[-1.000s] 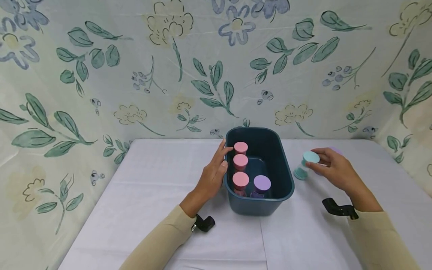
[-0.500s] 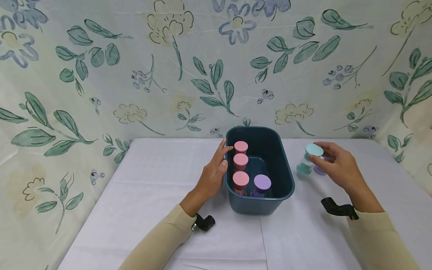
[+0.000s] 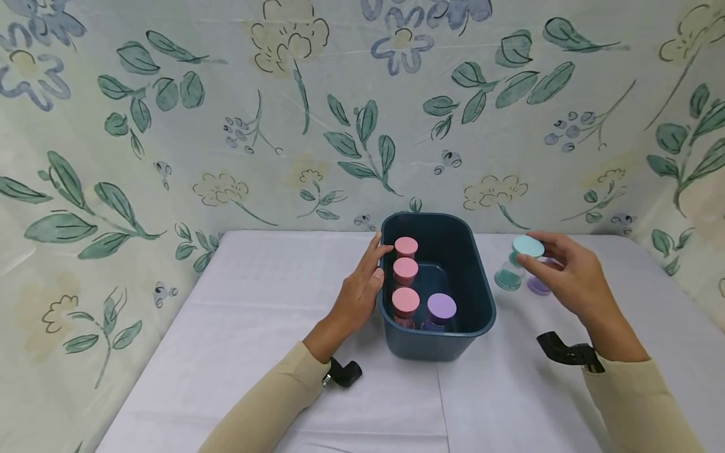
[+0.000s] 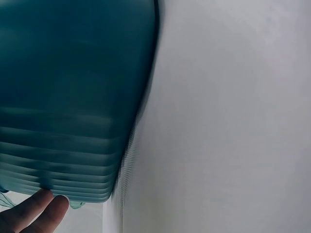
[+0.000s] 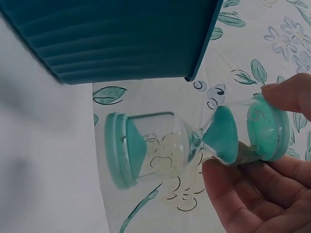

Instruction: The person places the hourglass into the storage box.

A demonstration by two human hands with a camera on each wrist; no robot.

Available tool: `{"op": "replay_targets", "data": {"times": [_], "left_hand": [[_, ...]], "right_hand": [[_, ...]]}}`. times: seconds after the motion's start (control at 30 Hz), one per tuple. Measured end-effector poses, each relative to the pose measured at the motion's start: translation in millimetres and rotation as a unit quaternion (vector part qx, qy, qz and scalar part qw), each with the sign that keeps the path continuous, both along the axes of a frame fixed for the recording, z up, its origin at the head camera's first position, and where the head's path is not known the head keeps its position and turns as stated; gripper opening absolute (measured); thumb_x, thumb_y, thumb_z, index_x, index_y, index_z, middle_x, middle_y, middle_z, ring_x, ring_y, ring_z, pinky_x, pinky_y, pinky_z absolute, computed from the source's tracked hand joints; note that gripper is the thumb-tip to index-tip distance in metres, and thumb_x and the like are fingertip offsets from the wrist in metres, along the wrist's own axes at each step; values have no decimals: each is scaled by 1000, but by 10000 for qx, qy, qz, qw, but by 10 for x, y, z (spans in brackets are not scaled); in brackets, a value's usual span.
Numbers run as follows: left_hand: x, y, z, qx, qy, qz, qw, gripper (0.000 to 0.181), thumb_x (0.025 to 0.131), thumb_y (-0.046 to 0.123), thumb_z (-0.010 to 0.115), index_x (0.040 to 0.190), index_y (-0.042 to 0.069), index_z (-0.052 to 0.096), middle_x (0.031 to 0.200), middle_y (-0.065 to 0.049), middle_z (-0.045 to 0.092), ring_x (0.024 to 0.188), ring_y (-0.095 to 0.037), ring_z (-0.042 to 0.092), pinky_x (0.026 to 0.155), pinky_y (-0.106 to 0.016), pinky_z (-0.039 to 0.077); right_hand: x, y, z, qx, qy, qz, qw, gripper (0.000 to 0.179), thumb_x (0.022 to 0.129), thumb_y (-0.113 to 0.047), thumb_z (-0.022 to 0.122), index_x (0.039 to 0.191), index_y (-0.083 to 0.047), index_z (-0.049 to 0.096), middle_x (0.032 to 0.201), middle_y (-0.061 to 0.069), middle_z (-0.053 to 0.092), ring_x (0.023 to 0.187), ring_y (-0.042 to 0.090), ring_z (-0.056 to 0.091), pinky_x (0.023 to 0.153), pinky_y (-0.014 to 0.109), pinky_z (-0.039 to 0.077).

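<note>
My right hand (image 3: 572, 274) pinches a teal hourglass (image 3: 509, 278) by its upper end, right of the bin. In the right wrist view, the hourglass (image 5: 160, 145) has teal sand in both clear bulbs, and thumb and fingers grip the end cap marked 5. A purple hourglass (image 3: 538, 286) stands behind this hand, mostly hidden. My left hand (image 3: 355, 296) rests against the left side of a dark blue bin (image 3: 430, 346), fingers nearly straight at the rim. The left wrist view shows two fingertips (image 4: 53, 208) by the ribbed bin wall (image 4: 63, 141).
Inside the bin, pink-capped hourglasses (image 3: 405, 302) line the left side, and a purple-capped one (image 3: 442, 308) stands at the near right. A white cloth (image 3: 272, 302) covers the table. Flowered fabric (image 3: 340, 126) hangs behind it.
The teal hourglass has moved up and slightly right in my right hand's grip. More of the purple hourglass's base now shows beside it. My left hand stays at the bin.
</note>
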State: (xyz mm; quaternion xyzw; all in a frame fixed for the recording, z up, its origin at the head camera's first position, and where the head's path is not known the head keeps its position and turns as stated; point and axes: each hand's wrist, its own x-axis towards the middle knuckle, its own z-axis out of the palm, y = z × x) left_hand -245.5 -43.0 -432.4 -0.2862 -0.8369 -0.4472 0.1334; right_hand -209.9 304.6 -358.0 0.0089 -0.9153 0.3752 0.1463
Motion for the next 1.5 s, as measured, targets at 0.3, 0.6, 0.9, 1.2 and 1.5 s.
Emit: {"op": "replay_targets", "data": {"times": [0.3,0.6,0.9,1.2,1.5], "left_hand": [[-5,16,1,31,-6,-31,10000,52,102,42,19,149,23,31,162,4,9,144,-14,22,103,-50,39],[-17,-2,-12,24,29,25,10000,54,102,45,17,149,22,31,162,3,10,143,-14,25,103,-51,38],[-27,-19,-3,14,78,62,9999,53,101,47,16,149,27,30,162,4,10,143,-14,25,104,-49,39],[-41,-18,-17,24,169,62,9998,55,101,48,15,148,23,31,162,-1,13,143,-14,25,102,-49,40],[-53,4,-30,35,85,42,9999,57,101,49,15,149,22,32,162,6,9,143,-15,27,102,-50,41]], "right_hand": [[33,-36,79,-129,204,35,9997,56,89,-32,68,136,-7,51,131,17,57,104,3,53,80,0,38],[6,-54,163,-161,384,196,9989,52,89,-28,69,134,-7,53,129,16,58,96,-10,49,79,-1,38],[-42,-78,269,-194,619,383,9972,48,89,-21,69,133,-7,54,124,15,59,95,-9,53,78,1,41],[-50,-101,383,-119,710,338,9968,49,89,-23,69,134,-7,55,127,18,59,94,-11,53,77,2,41],[-58,-116,492,-38,813,456,9956,48,89,-22,70,133,-8,56,124,15,60,96,-10,53,79,3,41]]}}
